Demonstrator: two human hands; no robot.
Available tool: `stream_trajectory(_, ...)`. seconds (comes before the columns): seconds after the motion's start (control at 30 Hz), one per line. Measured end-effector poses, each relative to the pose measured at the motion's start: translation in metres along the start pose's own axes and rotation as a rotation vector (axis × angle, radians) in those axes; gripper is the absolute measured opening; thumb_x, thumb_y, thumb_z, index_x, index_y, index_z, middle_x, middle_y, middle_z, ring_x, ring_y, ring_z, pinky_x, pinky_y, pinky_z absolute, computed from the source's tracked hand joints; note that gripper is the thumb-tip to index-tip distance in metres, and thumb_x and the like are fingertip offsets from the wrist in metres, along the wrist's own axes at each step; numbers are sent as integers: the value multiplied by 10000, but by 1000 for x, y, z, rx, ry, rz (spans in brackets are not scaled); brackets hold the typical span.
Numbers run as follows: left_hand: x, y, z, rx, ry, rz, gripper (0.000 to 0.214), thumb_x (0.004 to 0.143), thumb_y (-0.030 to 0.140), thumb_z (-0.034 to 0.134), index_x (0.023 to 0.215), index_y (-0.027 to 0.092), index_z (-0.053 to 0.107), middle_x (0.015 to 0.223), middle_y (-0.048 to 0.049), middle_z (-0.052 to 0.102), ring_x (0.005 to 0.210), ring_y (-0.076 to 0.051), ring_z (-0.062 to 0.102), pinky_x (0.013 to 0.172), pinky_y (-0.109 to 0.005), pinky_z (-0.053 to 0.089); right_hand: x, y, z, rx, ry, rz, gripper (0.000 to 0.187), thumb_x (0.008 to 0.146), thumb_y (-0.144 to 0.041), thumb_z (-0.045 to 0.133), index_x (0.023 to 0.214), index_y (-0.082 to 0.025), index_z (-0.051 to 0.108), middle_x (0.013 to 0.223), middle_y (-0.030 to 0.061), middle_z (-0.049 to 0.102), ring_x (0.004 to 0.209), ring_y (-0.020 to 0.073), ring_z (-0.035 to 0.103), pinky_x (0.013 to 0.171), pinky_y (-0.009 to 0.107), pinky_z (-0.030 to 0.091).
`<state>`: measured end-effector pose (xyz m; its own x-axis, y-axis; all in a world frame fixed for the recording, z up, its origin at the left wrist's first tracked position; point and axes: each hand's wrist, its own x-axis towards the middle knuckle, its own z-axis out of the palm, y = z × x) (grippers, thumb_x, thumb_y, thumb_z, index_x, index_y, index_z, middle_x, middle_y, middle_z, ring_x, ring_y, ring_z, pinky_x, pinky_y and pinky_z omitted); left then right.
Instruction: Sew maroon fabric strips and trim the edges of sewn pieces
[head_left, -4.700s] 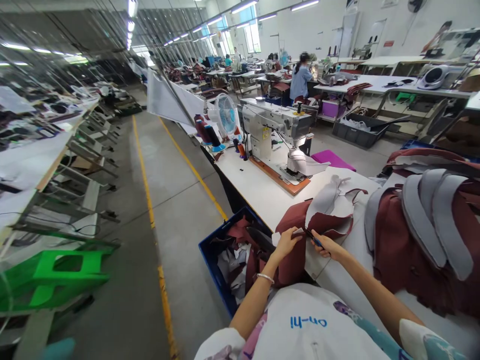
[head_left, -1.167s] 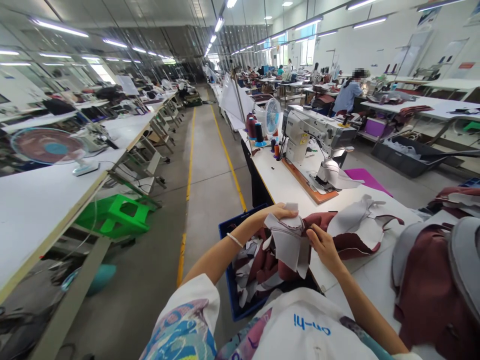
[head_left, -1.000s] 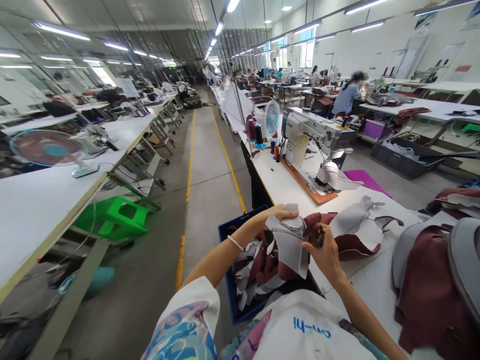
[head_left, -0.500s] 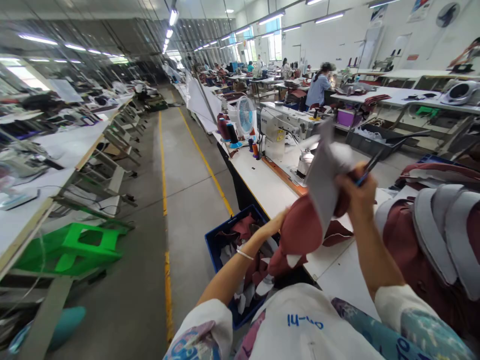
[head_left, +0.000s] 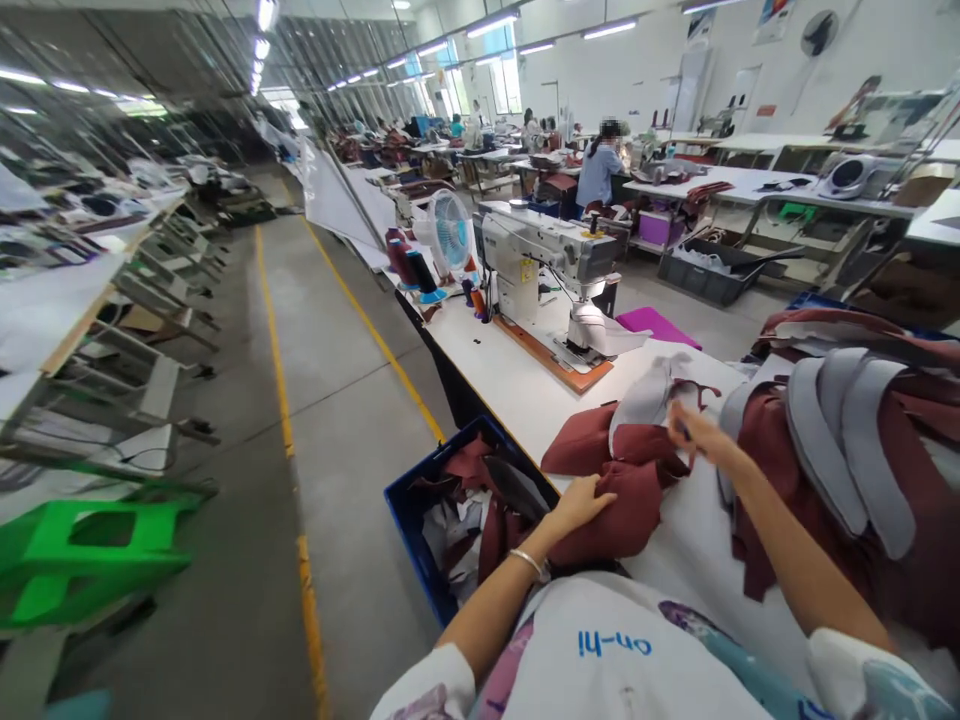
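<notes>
A dark red sewn piece with a pale grey backing [head_left: 641, 395], leather-like, lies partly folded on the white table, its padded near part [head_left: 622, 525] hanging towards my body. My left hand [head_left: 579, 510] is closed on that near part, fingers bent over its upper edge. Above the far right side of the piece is my right hand [head_left: 701, 437], slightly blurred. Its fingers are curled round a small tool, of which only a dark blue bit shows. A thin dark red strip [head_left: 701, 390] curls just beyond the fingers.
A sewing machine [head_left: 540, 260] stands behind the piece, with thread cones [head_left: 424, 275] and a small fan [head_left: 450, 232] beside it. A blue crate [head_left: 409, 520] of scraps is at left. Stacked red and grey pieces [head_left: 825, 440] lie at right. A co-worker [head_left: 600, 170] sits farther back.
The piece has come down from the air onto the table and unfolded. Both hands have lowered with it; the right hand's dark, blue-handled tool now mostly hides in the fingers. The view has turned right.
</notes>
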<state>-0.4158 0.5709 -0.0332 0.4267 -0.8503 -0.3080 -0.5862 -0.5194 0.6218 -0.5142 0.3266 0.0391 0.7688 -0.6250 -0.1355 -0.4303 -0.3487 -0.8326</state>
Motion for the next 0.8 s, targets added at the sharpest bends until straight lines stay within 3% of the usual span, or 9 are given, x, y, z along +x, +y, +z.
stream_trajectory(0.03,1,-2,-1,6,-6,2,398,864,491,546,1028,137,619,1048,-130,684,967,-278,635,782,-329,442,-18,12,17,17,-121,42,633,891,-717,250,744,-156,503,492,-28,454,313,50,321,327,193,266)
stream_trajectory(0.13,2,-2,-2,26,-37,20,385,855,491,553,984,137,633,1013,-128,690,940,-275,641,767,-324,440,-51,34,56,189,-651,381,578,899,-715,226,782,-194,446,507,-79,355,327,36,228,300,147,177)
stream_trajectory(0.2,2,0,-2,43,-60,36,356,849,473,563,949,141,642,984,-124,693,910,-269,647,752,-318,440,-53,40,69,255,-819,566,537,915,-688,232,804,-199,425,509,-93,298,335,31,195,304,128,130)
stream_trajectory(0.37,-4,6,-1,88,-84,31,331,831,455,583,946,151,648,979,-124,692,900,-271,652,739,-320,447,-32,41,77,175,-793,662,488,930,-648,298,794,-193,414,479,-100,293,321,25,205,303,112,142)
stream_trajectory(0.53,-7,9,-2,97,-105,21,319,815,431,611,964,151,652,970,-124,695,885,-274,655,725,-321,458,-17,32,82,83,-848,741,466,927,-609,386,753,-179,432,445,-101,296,305,23,210,298,105,142)
stream_trajectory(0.67,-7,9,-2,92,-104,28,322,821,418,609,982,143,654,991,-137,692,905,-280,650,754,-331,457,-14,22,87,96,-849,699,486,863,-645,495,737,-179,437,446,-110,286,315,21,202,311,106,131)
stream_trajectory(0.8,-11,6,-5,69,-89,39,327,808,423,628,977,145,659,990,-134,695,902,-279,647,739,-324,444,-23,10,87,161,-778,573,481,895,-648,403,736,-194,404,462,-111,265,339,31,186,328,125,135)
